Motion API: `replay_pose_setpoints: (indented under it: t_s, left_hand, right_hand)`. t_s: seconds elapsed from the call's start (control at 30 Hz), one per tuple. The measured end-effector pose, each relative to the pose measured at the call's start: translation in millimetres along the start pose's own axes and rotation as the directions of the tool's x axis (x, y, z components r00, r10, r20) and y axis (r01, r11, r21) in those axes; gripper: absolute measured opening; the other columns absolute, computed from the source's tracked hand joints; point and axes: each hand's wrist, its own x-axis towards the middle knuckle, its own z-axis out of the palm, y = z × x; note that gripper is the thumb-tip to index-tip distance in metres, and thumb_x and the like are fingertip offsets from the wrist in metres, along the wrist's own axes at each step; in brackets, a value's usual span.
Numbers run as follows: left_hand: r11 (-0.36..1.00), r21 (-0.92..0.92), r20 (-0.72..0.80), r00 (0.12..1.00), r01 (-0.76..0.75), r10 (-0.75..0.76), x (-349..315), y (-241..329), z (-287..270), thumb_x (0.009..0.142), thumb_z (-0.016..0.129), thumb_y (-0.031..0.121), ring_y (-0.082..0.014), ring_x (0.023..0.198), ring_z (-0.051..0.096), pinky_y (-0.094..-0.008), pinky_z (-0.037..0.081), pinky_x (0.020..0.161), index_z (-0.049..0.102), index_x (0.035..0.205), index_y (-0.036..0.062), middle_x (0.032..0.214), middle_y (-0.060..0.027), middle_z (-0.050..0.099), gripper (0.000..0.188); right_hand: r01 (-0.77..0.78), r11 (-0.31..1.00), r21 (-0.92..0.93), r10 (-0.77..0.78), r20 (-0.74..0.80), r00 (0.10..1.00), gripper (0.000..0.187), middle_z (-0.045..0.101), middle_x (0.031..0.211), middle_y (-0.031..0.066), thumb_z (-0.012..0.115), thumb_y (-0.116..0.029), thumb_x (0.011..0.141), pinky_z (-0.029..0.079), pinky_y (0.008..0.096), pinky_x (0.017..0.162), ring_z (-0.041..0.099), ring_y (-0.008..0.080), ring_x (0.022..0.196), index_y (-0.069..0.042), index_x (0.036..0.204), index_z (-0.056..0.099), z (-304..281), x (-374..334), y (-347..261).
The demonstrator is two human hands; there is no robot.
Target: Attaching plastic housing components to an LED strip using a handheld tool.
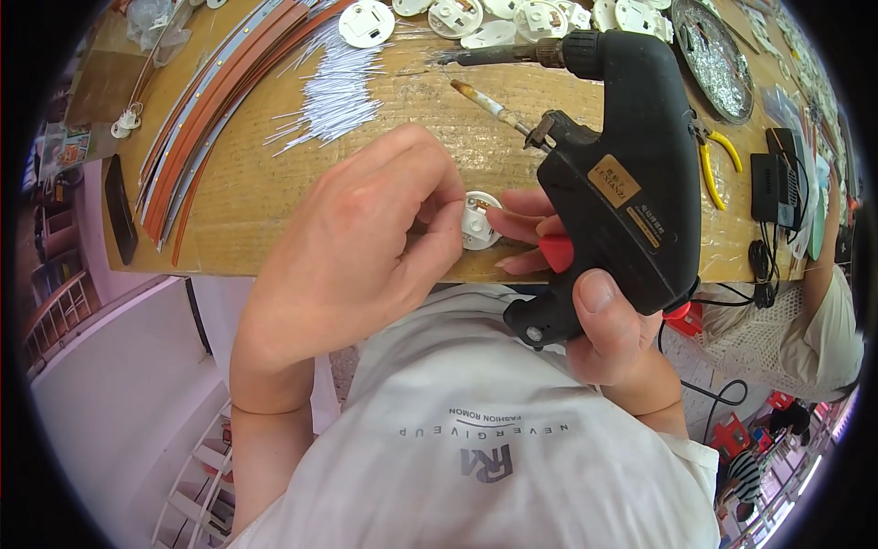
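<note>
My right hand [608,329] grips the handle of a black soldering gun [654,119] with a red trigger. The gun's iron tip and thin feed tube point to the far left, above the table. Two or more fingers of that hand reach past the handle to a small round white plastic housing [477,229] at the table's near edge. My left hand [366,220] is closed in a pinch at the housing's left side. Its fingertips are partly hidden, so whatever they hold cannot be made out. Metal contacts show inside the housing.
White wire pieces [340,91] lie in a pile beyond my left hand. Orange and white LED strips [215,91] are stacked at left. More white housings [455,16] line the back. Yellow-handled pliers [709,174], a round tray [709,55] and a black power adapter [776,188] lie right, near another person [777,339].
</note>
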Motion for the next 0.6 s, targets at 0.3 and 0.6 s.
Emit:
replay_pose_setpoints:
  t_s: [0.3,0.6]
  left_hand:
    - [1.0,0.005,0.01,1.0,-0.004,0.004,-0.1,-0.7,-0.4,0.085,0.063,-0.01,-0.0154,0.07,0.057,-0.0268,0.048,0.061,0.058,0.088,-0.0038,0.089,-0.0093,0.058,0.008]
    - [1.0,-0.007,0.015,1.0,0.006,-0.006,-1.2,-0.7,-1.2,0.085,0.063,-0.009,-0.015,0.071,0.057,-0.0265,0.047,0.062,0.058,0.088,-0.0035,0.089,-0.0091,0.058,0.008]
  right_hand:
    - [0.022,0.999,-0.029,-0.022,0.004,1.0,0.071,0.057,0.133,0.0251,0.058,-0.049,0.089,0.058,0.0383,0.089,0.064,0.0353,0.119,0.007,0.132,0.05,-0.5,0.1,-0.1]
    - [0.029,1.0,-0.004,-0.029,-0.018,0.999,0.066,0.057,0.133,0.0261,0.059,-0.047,0.089,0.058,0.0388,0.09,0.064,0.0364,0.118,0.007,0.127,0.052,1.0,-0.9,1.5]
